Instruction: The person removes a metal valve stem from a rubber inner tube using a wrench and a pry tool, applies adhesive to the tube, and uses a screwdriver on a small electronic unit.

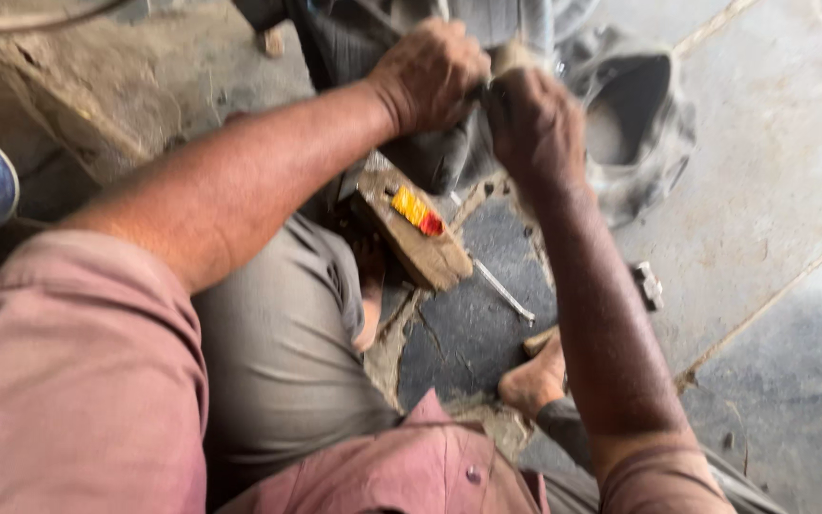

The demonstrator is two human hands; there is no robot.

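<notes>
Top centre of frame, my left hand (427,74) and right hand (535,124) meet, both fists clenched on the grey rubber tube (635,124).

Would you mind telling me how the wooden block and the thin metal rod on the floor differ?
The wooden block is thick, brown and carries a small yellow-and-red item; the metal rod is slim, grey and bare. The block lies nearer the hands; the rod lies below it. Both lie untouched, slanting the same way.
</notes>
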